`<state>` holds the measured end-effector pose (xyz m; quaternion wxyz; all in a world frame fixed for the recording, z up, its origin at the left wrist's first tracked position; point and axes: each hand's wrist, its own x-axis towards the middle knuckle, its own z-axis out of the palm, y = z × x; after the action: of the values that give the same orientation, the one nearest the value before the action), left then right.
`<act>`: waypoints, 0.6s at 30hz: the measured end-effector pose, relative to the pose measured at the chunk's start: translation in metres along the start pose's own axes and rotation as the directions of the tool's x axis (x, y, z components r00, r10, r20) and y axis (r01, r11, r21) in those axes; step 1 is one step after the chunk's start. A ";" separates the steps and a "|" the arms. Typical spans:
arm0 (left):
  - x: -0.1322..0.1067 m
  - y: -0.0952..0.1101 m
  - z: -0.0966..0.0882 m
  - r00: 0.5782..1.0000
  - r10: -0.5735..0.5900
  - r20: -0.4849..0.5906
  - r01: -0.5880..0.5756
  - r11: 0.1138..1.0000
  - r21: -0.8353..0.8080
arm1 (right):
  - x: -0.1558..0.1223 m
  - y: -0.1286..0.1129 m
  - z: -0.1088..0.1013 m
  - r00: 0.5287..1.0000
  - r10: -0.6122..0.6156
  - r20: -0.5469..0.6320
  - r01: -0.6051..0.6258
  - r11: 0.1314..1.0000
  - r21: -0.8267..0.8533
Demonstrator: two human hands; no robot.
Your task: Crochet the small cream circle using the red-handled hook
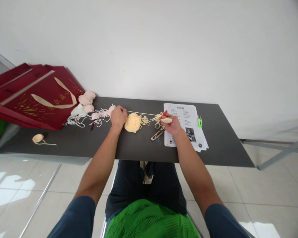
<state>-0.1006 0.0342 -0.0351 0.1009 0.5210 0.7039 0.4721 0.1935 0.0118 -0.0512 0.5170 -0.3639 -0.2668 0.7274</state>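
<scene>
My left hand (118,117) is closed, its fingers pinching a strand of pale yellow yarn (141,113) that stretches across to the right hand. Closed as well, my right hand (173,125) grips a small cream crocheted piece (166,120) along with a red-handled tool (164,113), whose tip I cannot make out. Between the hands lies a yellow ball of yarn (133,122), with loose loops running right from it. Just below the right hand are a large safety pin (156,135) and small coloured stitch markers (158,141).
Red gift bags (39,96) stand at the left beside pink yarn balls (86,98) and tangled white yarn (76,119). A small cream cup-shaped piece (38,138) rests front left. Printed sheets (192,115) and green snips (200,122) lie right on the dark table (223,138).
</scene>
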 end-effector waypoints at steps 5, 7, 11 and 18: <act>-0.024 0.036 0.005 0.938 0.317 0.144 -0.315 0.949 -0.038 | 0.001 0.004 0.003 1.000 0.007 0.009 -0.007 1.000 -0.017; -0.036 0.052 0.014 0.789 0.433 0.436 -0.373 0.902 -0.219 | 0.001 0.005 0.003 1.000 0.010 0.016 -0.010 1.000 -0.027; -0.051 0.069 0.037 0.702 0.498 0.509 -0.380 0.866 -0.325 | 0.000 0.006 0.001 0.999 0.020 0.041 -0.018 0.999 -0.051; -0.036 0.065 0.046 0.838 0.390 0.381 -0.219 0.881 -0.419 | -0.003 0.002 0.000 0.997 0.028 0.076 -0.023 0.997 -0.069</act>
<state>-0.0137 0.0311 -0.0222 0.2782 0.6963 0.4683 0.4674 0.1931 0.0086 -0.0525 0.4843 -0.3566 -0.3065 0.7378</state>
